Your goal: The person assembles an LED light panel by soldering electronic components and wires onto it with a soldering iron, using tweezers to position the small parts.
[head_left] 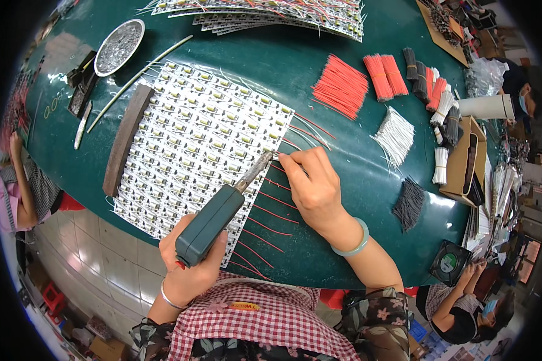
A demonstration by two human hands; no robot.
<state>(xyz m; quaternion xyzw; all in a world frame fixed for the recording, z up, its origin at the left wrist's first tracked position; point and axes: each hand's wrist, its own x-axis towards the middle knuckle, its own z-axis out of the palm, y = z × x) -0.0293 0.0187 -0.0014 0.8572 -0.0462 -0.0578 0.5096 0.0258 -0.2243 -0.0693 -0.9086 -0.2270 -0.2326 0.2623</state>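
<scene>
A large white panel of small circuit boards (193,138), dotted with yellow-green and black parts, lies before me. My left hand (190,268) is wrapped round a dark green soldering gun (208,225), whose tip meets the panel's right edge. Right beside that tip, my right hand (312,183) pinches the end of a thin wire; the fingers hide most of it. Several red wires (271,230) stick out along the panel's right edge below my right hand. Farther up that edge, red and white wires (310,129) jut out too.
A dark bar (127,141) lies along the panel's left edge. Loose red wires (340,87), white wires (395,135) and black wires (409,204) lie to the right. A bowl (120,48) stands far left, stacked panels (271,15) at the back. Co-workers sit at both sides.
</scene>
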